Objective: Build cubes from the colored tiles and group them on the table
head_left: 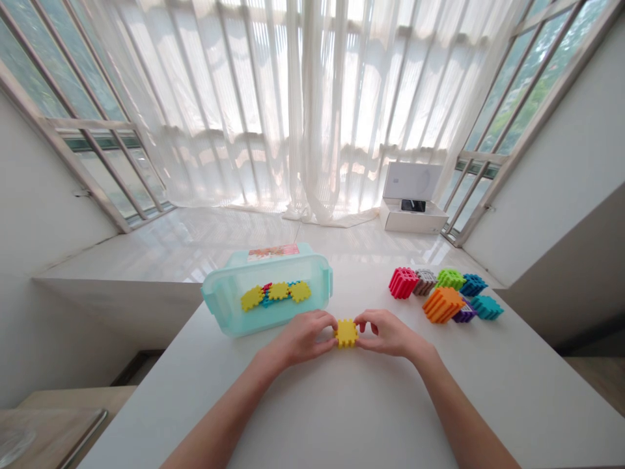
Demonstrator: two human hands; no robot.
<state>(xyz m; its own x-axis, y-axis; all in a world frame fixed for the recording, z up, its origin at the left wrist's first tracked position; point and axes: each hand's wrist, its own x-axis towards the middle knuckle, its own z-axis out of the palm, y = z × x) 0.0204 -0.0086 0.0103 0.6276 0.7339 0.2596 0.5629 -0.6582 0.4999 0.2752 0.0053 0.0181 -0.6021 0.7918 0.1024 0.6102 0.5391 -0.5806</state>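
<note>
My left hand (305,337) and my right hand (388,332) hold a yellow waffle-block cube (346,333) between their fingertips, just above the white table (342,417) or resting on it. Behind my left hand stands a translucent aqua plastic storage box (266,293), with yellow, blue and red interlocking pieces (278,291) inside. To the right of my right hand lie several assembled cubes in other colours, among them a red cube (403,283) and an orange cube (443,304). A green cube (450,279) sits behind the orange one.
A white open box (414,198) with a dark item inside stands on the glossy white window ledge (195,251) behind the table. Sheer curtains and barred windows fill the far wall. The table's edges fall away on both sides.
</note>
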